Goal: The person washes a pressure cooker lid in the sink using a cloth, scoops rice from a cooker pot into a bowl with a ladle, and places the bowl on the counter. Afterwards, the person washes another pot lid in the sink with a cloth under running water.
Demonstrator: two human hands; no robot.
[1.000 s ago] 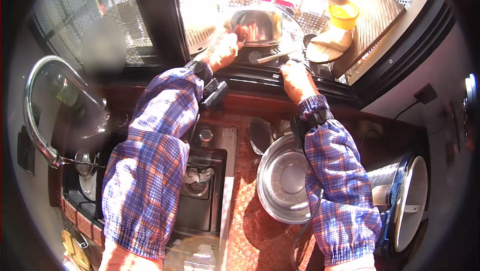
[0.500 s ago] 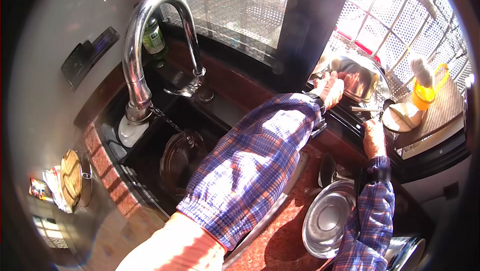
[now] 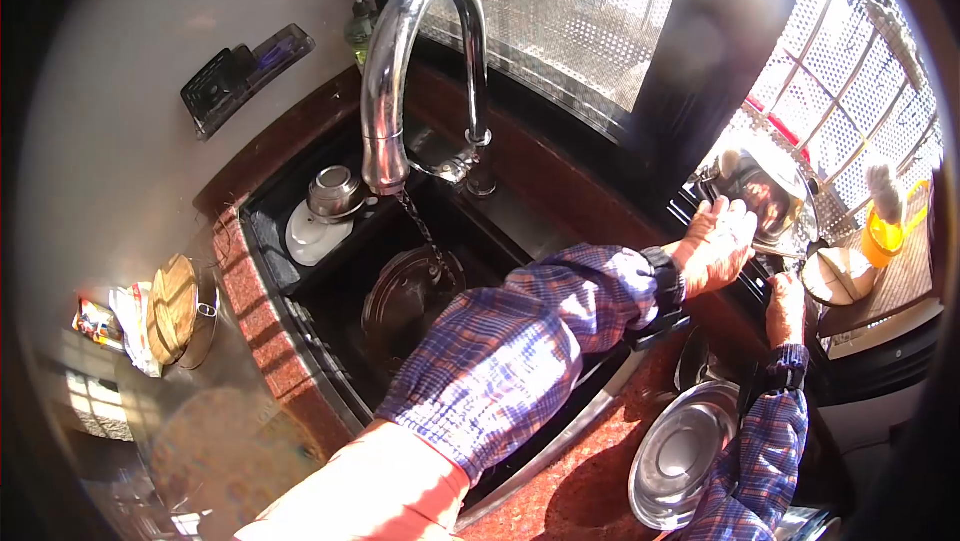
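Observation:
My left hand (image 3: 716, 245) is at the window sill on the right, palm down with its fingers apart, beside a shiny steel vessel (image 3: 768, 197). Whether the fingertips touch the vessel cannot be made out. Just to its right, my right hand (image 3: 787, 311) is closed at the sill's edge; what its fingers hold is hidden. A round wooden piece (image 3: 838, 275) lies right of that hand. Behind it stands a yellow holder (image 3: 882, 239) with a brush (image 3: 885, 191). Below the hands, a steel bowl (image 3: 682, 456) sits on the red counter (image 3: 590, 441).
Water runs from the tall faucet (image 3: 380, 91) into the dark sink, onto a round dark item (image 3: 410, 306). Small steel bowls (image 3: 335, 193) stand on a white dish (image 3: 318, 238). A soap bottle (image 3: 360, 26) is behind. Wooden boards (image 3: 173, 311) stand at the left.
The view has shifted, so the scene sits further right and lower. My left hand has drawn back toward the near side of the steel vessel. The small steel bowls now show beside the faucet head.

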